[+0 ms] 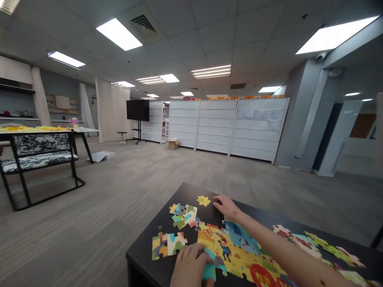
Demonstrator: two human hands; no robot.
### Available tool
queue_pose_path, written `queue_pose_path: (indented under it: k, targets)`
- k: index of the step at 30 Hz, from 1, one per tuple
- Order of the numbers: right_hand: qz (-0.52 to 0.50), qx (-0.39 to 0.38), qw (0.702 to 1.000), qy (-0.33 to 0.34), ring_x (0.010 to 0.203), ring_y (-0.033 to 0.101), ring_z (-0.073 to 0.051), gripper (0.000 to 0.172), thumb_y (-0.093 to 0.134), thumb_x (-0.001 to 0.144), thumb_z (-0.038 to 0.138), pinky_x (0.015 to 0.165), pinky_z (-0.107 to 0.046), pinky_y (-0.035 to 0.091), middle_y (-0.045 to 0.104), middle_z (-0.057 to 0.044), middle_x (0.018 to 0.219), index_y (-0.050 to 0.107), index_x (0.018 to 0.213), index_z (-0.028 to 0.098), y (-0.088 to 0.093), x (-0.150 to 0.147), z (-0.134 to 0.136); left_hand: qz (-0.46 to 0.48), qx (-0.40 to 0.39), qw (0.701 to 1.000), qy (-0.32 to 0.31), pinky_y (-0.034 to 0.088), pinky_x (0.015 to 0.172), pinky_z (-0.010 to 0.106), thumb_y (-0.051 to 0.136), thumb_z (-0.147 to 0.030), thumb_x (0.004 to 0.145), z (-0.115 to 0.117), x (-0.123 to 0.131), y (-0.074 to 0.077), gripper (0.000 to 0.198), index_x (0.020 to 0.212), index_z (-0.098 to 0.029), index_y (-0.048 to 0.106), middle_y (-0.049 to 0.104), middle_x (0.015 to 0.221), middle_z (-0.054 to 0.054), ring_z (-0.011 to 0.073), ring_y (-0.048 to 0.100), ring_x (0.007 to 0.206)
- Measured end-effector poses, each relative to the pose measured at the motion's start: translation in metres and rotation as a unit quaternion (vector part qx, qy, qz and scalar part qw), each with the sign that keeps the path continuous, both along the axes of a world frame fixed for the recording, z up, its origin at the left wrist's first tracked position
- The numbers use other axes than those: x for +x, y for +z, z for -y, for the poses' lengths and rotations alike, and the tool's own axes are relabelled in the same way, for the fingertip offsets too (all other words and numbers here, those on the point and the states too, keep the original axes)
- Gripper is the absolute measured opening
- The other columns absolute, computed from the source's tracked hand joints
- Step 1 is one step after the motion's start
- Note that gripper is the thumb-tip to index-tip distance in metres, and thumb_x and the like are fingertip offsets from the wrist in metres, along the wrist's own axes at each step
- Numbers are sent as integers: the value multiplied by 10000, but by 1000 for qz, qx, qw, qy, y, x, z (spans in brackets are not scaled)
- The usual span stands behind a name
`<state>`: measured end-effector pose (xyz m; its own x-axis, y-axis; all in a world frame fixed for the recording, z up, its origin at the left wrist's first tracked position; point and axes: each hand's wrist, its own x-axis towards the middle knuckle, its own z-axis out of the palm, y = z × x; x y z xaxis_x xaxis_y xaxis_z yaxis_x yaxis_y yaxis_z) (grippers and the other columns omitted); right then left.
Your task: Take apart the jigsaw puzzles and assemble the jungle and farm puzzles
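Observation:
My left hand [191, 263] lies low over the near left edge of a partly joined jigsaw puzzle [235, 253]. Its fingers are apart, and a teal puzzle piece [210, 271] shows between forefinger and thumb, touched by them. Farther forward, my right hand [227, 207] reaches over the puzzle with fingers loosely stretched and nothing visible in them. Just left of its fingertips, a yellow puzzle piece [204, 200] lies apart from them. Two joined pieces [169, 244] rest left of my left hand, and a loose pile of pieces [184, 215] lies beyond.
More puzzle pieces [320, 247] are spread on the right of the black table [185, 192], beyond my right forearm. A patterned chair [42, 147] stands at the far left by another table. White shelving [215, 125] and a screen [138, 110] stand across the room.

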<state>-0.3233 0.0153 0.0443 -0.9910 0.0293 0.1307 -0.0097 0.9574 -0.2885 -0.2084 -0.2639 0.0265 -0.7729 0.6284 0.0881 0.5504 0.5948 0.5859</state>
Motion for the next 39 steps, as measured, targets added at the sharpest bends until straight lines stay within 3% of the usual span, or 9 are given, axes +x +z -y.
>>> queue_pose_path:
  k: [3, 7, 13, 16, 23, 31, 35, 37, 39]
  targets:
    - [28, 2, 999, -22, 1070, 644, -240, 321, 613, 979, 367, 911, -457, 553, 628, -83, 1263, 606, 1239, 179, 0, -26, 30, -8, 14, 1000, -9, 358, 1105, 459, 714, -267, 712, 1, -1, -4, 405, 1112, -337, 723, 619, 1345, 31, 309, 505, 1308]
    - [88, -7, 995, -55, 1080, 640, -242, 328, 623, 974, 353, 911, -460, 554, 620, -87, 1276, 598, 1252, 180, 7, -45, 46, -41, 86, 995, -22, 388, 1104, 446, 646, -140, 666, 4, -4, -10, 430, 1062, -283, 734, 659, 1269, 45, 305, 547, 1266]
    - [153, -70, 982, -91, 1049, 652, -249, 322, 629, 968, 359, 879, -435, 570, 634, -70, 1251, 616, 1229, 171, 11, -25, 40, -92, 207, 974, 28, 435, 1089, 431, 483, -23, 631, 19, -9, -6, 480, 1003, -213, 719, 707, 1165, 78, 299, 562, 1258]
    - [148, -98, 978, -111, 1068, 645, -245, 342, 630, 970, 352, 895, -452, 563, 618, -84, 1276, 592, 1262, 178, 12, -6, 32, -77, 189, 979, 26, 419, 1104, 450, 505, -36, 639, 19, -3, -2, 475, 1022, -230, 708, 702, 1184, 69, 295, 564, 1257]
    - [171, -151, 963, -147, 1054, 651, -241, 335, 635, 967, 353, 886, -442, 568, 627, -80, 1260, 599, 1250, 178, 29, 13, 29, -75, 36, 996, -23, 312, 1150, 560, 605, -28, 558, 2, 10, 4, 598, 1063, -327, 723, 700, 1241, 12, 332, 540, 1301]
    - [165, -221, 950, -144, 1049, 652, -245, 318, 631, 969, 355, 880, -436, 570, 633, -72, 1249, 613, 1229, 173, 41, 20, 41, -61, 55, 996, -25, 353, 1124, 499, 629, -57, 585, 6, 7, -1, 553, 1076, -299, 710, 702, 1225, 26, 319, 553, 1275]
    - [120, -298, 942, -96, 871, 674, -174, 257, 623, 970, 302, 762, -347, 589, 674, -44, 1056, 607, 1185, 161, 49, 54, 38, -64, 95, 993, -25, 369, 1110, 474, 612, -38, 608, 12, 13, 5, 524, 1064, -282, 696, 696, 1207, 32, 301, 550, 1264]
    - [91, -335, 935, -73, 744, 646, -128, 268, 627, 933, 232, 699, -274, 572, 646, 15, 881, 576, 1191, 183, 50, 89, 32, -82, 107, 991, -19, 374, 1099, 494, 620, -54, 649, 12, 16, 12, 454, 1039, -274, 692, 695, 1182, 38, 320, 512, 1295]
    - [64, -362, 928, -53, 706, 612, -104, 330, 637, 880, 225, 682, -239, 557, 596, 46, 865, 555, 1200, 228, 46, 132, 25, -103, 117, 988, -22, 400, 1066, 511, 602, -104, 748, 7, 21, 17, 321, 1017, -258, 687, 697, 1141, 55, 334, 493, 1300]
